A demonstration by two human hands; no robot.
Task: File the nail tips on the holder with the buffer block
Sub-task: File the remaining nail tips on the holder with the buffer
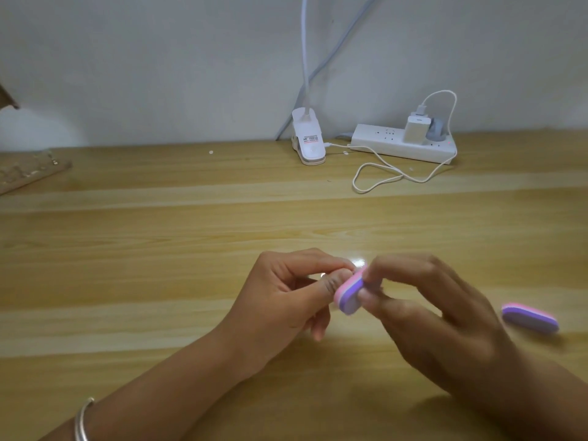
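Wooden tabletop below a pale wall. Right hand pinching pink-purple buffer block against left hand, itself pinching a tiny glinting piece. Spare block lying right; holder far left.

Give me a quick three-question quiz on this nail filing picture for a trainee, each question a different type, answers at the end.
1. True or false: the right hand grips the buffer block while the left hand pinches a small shiny piece.
2. Where does the second buffer block lie? A) on the table, right of the hands; B) atop the lamp clamp; C) against the wall.
3. Fill in: the white charger is plugged into the ____.
Key: 1 true; 2 A; 3 power strip.
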